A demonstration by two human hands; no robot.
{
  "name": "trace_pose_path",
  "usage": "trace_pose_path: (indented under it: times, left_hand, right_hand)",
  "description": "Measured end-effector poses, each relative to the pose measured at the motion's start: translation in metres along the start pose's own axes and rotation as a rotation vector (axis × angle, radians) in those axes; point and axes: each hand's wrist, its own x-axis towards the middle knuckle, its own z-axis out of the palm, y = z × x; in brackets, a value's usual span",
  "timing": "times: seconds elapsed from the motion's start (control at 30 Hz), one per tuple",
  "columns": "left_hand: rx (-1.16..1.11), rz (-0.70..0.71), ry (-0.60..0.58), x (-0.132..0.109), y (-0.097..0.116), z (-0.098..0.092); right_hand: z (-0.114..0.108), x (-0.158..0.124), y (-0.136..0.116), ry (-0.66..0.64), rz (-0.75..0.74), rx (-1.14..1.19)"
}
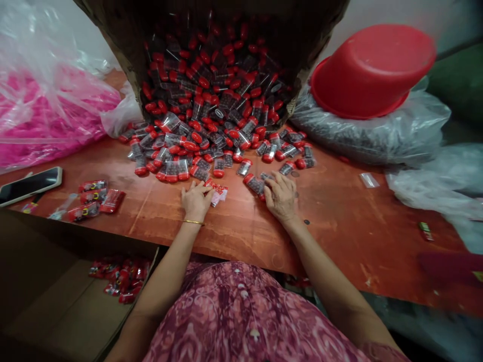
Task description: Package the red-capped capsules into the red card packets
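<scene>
My left hand (pixel 196 200) rests on the red-brown table (pixel 234 226), fingers curled on a small red and white packet (pixel 219 192). My right hand (pixel 279 196) lies a little to the right, its fingers closed over a clear tube with a red cap (pixel 255 184). Just beyond both hands, a heap of several red-capped clear tubes (pixel 211 136) spills from a tipped cardboard box (pixel 124 55) onto the table.
A phone (pixel 30 185) and several filled red packets (pixel 94 198) lie at the left. An open carton (pixel 75 301) below holds more packets. A pink-filled plastic bag (pixel 49 110) stands far left; a red basin (pixel 372 70) tops grey bags at the right.
</scene>
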Motion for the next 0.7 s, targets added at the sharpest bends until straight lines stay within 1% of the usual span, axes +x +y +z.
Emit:
trace_pose_path:
  times: [0.13, 0.23, 0.3, 0.37, 0.43, 0.5, 0.57, 0.63, 0.67, 0.7]
  left_hand:
    - [-0.031, 0.012, 0.06, 0.004, 0.0, 0.002]
    - [-0.078, 0.038, 0.185, 0.001, 0.002, -0.002]
    - [-0.128, 0.067, 0.28, -0.005, 0.006, -0.009]
    - [-0.185, 0.112, 0.316, -0.012, 0.015, -0.015]
    - [-0.232, 0.156, 0.293, -0.02, 0.025, -0.019]
    - [-0.277, 0.171, 0.264, -0.027, 0.032, -0.02]
    - [-0.373, 0.135, 0.269, -0.031, 0.034, -0.018]
    - [-0.553, 0.038, 0.261, -0.035, 0.032, -0.014]
    - [-0.658, -0.03, 0.215, -0.037, 0.03, -0.013]
    - [-0.761, -0.106, 0.126, -0.039, 0.027, -0.012]
  right_hand:
    - [-0.011, 0.0, -0.03, 0.001, -0.009, 0.103]
    - [-0.016, -0.002, -0.061, 0.011, 0.026, 0.308]
    - [-0.014, -0.002, -0.083, -0.028, 0.133, 0.515]
    - [-0.009, 0.001, -0.103, -0.12, 0.316, 0.778]
    - [-0.004, 0.007, -0.118, -0.218, 0.497, 1.053]
    - [0.001, 0.013, -0.128, -0.257, 0.606, 1.232]
    - [0.001, 0.018, -0.13, -0.237, 0.657, 1.263]
    - [-0.001, 0.018, -0.127, -0.191, 0.69, 1.207]
    - [-0.002, 0.018, -0.125, -0.172, 0.698, 1.171]
    - [-0.004, 0.016, -0.123, -0.158, 0.697, 1.137]
